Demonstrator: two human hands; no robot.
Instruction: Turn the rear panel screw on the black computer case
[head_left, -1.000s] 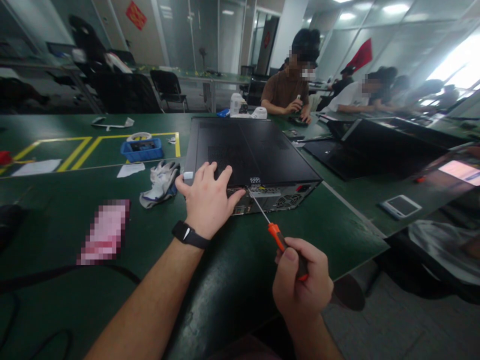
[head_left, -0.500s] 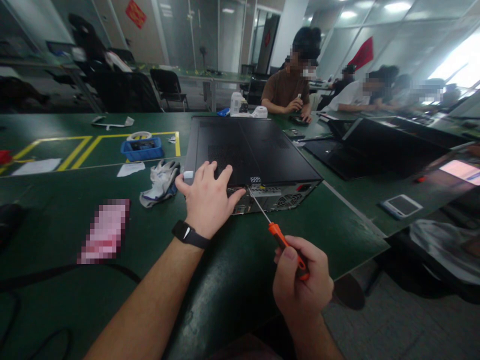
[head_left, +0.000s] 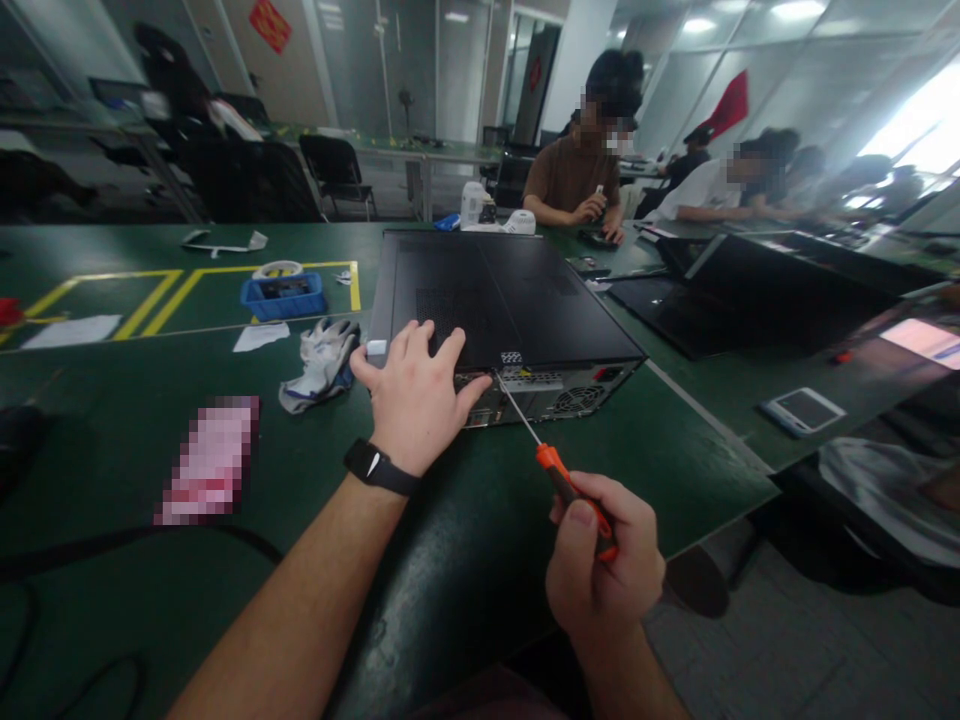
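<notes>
A black desktop computer case [head_left: 517, 290] lies on its side on the green table, its rear panel turned toward me. Spread across the case's near left corner is my left hand [head_left: 420, 400], fingers apart on the top panel and thumb by the rear edge. My right hand [head_left: 604, 560] is wrapped round the orange and black handle of a screwdriver [head_left: 555, 462]. The screwdriver's thin shaft slants up to the left, and its tip meets the rear panel's upper edge close to my left thumb. Whatever the tip touches is too small to make out.
Left of the case are grey-white gloves [head_left: 322, 365], a blue bin [head_left: 283, 298] and a pink packet [head_left: 214, 460]. Dark panels [head_left: 780, 290] and a phone-like device [head_left: 802, 411] lie to the right. Behind the case sits a co-worker [head_left: 570, 180] handling small parts.
Both hands keep almost the same place. The screwdriver's handle looks slightly turned in my right hand, while its tip stays at the rear edge.
</notes>
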